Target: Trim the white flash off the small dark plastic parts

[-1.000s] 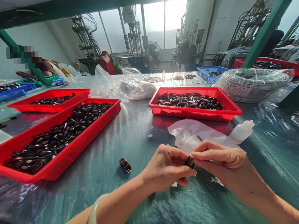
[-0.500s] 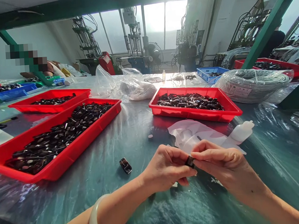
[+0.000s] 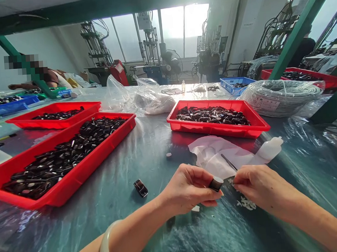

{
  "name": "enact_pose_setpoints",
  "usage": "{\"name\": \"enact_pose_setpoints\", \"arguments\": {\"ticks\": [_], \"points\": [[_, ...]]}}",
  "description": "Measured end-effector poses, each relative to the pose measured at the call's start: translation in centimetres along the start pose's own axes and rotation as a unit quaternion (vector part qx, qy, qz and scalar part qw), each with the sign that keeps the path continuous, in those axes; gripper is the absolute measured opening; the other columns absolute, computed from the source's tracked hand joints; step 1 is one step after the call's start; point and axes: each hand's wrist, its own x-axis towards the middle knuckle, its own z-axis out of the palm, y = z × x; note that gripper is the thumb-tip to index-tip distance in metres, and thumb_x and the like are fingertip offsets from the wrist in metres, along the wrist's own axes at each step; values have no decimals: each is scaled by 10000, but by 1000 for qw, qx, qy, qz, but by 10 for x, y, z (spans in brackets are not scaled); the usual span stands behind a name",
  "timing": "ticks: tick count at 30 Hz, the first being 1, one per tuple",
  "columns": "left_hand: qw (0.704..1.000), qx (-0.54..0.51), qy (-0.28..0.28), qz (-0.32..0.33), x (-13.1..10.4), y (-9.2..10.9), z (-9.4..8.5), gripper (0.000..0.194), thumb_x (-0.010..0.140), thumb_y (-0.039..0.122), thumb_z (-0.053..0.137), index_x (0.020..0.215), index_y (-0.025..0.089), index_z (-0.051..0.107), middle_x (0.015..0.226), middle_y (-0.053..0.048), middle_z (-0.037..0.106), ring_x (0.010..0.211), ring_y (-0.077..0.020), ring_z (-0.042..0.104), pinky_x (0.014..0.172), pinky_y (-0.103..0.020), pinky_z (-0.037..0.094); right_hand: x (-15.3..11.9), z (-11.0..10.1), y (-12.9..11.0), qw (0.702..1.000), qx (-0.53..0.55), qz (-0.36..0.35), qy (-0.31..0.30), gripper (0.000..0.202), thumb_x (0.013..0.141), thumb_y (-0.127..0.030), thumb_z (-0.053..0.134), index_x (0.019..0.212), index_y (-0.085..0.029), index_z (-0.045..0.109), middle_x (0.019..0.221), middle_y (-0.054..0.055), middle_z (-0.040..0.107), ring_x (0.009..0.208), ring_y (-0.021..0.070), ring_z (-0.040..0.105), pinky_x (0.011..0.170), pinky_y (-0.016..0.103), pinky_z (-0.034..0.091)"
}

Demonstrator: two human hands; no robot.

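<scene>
Pinched between the thumb and fingers of my left hand (image 3: pixel 189 191) is a small dark part (image 3: pixel 216 184) with a pale top face. My right hand (image 3: pixel 254 183), a little to the right, has its fingertips closed on a thin dark tool (image 3: pixel 229 163) that points up and left over a white sheet (image 3: pixel 210 154). Small white scraps (image 3: pixel 247 203) lie on the table below my right hand. Another black part (image 3: pixel 140 188) rests alone to the left of my left hand. A white piece (image 3: pixel 168 155) lies farther up the table.
Red trays of black parts stand at the left (image 3: pixel 99 160) and ahead (image 3: pixel 220 130). A white bottle (image 3: pixel 269 149) lies right of the sheet, with a wrapped coil (image 3: pixel 281 96) behind. A green post (image 3: pixel 302 30) rises at the right. A person (image 3: pixel 51 78) is at the far left.
My right hand has moved away from the dark part, right and slightly down, and the thin tool now shows in it. The part in my left hand has tilted, showing its pale face.
</scene>
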Motion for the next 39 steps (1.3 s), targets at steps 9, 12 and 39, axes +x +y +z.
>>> {"name": "enact_pose_setpoints", "arguments": {"ticks": [9,12,39], "points": [[1000,-8,-13,11,1,0,5,131,537,112,754,625,73,665,524,-10,595,466,-75,507,483,-210,405,-4,6,-12,998,-60,15,17,151,691,-111,422,579,-199,471,638,9,587,617,152,525,557,258,334],[1000,22,-8,14,1,-1,5,117,553,117,735,642,69,676,509,-10,578,464,-76,497,480,-212,390,-5,-5,-17,1000,-7,26,3,159,716,-150,426,570,-206,456,566,-14,550,564,139,490,528,251,326],[999,29,-24,12,2,-7,1,100,584,131,726,666,98,677,525,20,569,468,-69,531,488,-196,444,-12,-6,-35,887,436,-127,88,142,760,-219,639,793,-303,748,730,1,668,591,111,576,483,190,433]]}}
